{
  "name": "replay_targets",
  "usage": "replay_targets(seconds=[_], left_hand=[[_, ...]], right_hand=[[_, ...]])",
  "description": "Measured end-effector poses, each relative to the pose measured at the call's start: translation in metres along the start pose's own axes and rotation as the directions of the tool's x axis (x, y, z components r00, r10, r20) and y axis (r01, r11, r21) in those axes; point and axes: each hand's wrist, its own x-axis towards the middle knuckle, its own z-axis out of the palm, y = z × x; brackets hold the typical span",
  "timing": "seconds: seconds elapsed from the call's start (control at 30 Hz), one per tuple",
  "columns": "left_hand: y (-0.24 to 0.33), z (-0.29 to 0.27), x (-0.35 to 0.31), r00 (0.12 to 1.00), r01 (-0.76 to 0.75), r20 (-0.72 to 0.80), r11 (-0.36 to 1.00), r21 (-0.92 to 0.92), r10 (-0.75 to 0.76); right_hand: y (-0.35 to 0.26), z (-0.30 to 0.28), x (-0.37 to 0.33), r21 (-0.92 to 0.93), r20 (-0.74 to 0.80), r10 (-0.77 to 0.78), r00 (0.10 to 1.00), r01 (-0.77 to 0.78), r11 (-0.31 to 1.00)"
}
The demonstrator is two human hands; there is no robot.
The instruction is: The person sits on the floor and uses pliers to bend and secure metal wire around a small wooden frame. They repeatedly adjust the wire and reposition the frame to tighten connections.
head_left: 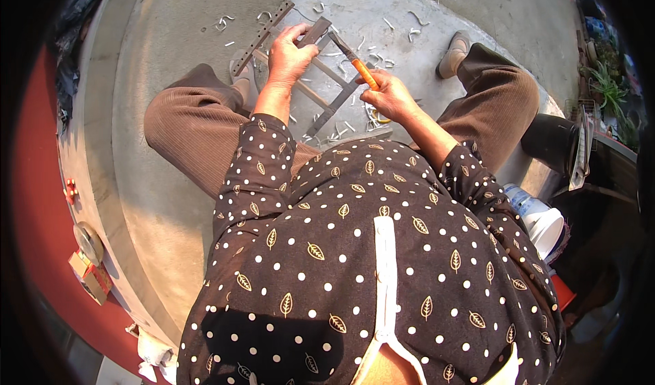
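Between my knees stands a small dark frame [330, 110] of flat bars and crosspieces, like a stool's frame without a seat. One of its side bars [263, 38] has a row of holes. My left hand [290, 56] is closed round the frame's upper bar near its end. In my right hand [389, 95] is a tool with an orange handle [366, 75] and a narrow dark metal end. That end reaches the bar beside my left hand; its exact kind I cannot make out. Short white strips [389, 63] lie under and around the frame.
More white curled scraps [223, 23] are scattered over the concrete ground [184, 57]. A yellow ring-shaped thing [379, 117] lies near my right wrist. To the right are a black bucket [549, 141], a white bucket [544, 229] and plants [607, 88]. A cardboard box [91, 277] sits at the left.
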Motion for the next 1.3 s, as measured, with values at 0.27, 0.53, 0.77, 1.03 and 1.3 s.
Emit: replay_targets(seconds=[0.27, 0.53, 0.77, 1.03, 1.3], left_hand=[[0.004, 0.001, -0.003, 1.000, 0.014, 0.017, 1.000, -0.023, -0.014], [0.000, 0.005, -0.004, 1.000, -0.011, 0.017, 1.000, 0.020, 0.011], [-0.004, 0.008, -0.005, 0.999, 0.018, 0.043, 0.999, -0.035, -0.016], [0.000, 0.006, -0.011, 0.992, -0.027, 0.124, 1.000, -0.007, 0.028], [0.003, 0.001, -0.014, 0.973, -0.055, 0.221, 0.997, -0.050, 0.065]], right_hand=[[0.004, 0.005, 0.004, -0.035, -0.012, -0.050, 0.999, 0.050, 0.998], [0.005, 0.003, 0.003, -0.115, -0.033, -0.053, 0.998, 0.049, 0.992], [-0.006, -0.008, 0.002, -0.303, -0.025, -0.022, 0.999, 0.013, 0.953], [-0.011, -0.047, -0.003, 0.352, 0.437, 0.154, 0.886, -0.326, 0.877], [-0.001, -0.068, -0.018, 0.598, 0.684, 0.017, 0.729, -0.574, 0.559]])
